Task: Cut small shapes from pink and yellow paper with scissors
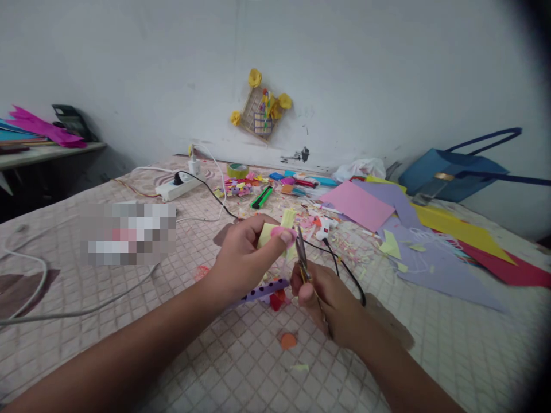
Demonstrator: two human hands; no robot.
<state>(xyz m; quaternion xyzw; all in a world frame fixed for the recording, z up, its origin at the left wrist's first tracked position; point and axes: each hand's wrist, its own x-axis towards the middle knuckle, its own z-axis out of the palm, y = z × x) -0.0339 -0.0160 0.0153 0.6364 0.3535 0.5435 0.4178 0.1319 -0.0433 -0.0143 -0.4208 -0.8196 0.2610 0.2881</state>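
My left hand (245,258) pinches a piece of pale yellow paper (267,232) with a small pink paper piece (282,234) lying on it under the thumb. Around the handles of a pair of scissors (302,255) my right hand (331,298) is closed. The blades point up and away, right beside the edge of the paper. Below the hands lie a purple strip with dark dots (267,290), red paper bits (278,299) and an orange paper disc (288,341). How far the blades are apart I cannot make out.
Behind my hands are a green cutter knife (262,197), a roll of tape (237,170) and many paper scraps. A white power strip (178,186) with cables stands back left. Coloured sheets (361,205) and a blue bag (456,172) lie right. A white glue gun (323,228) trails a black cord.
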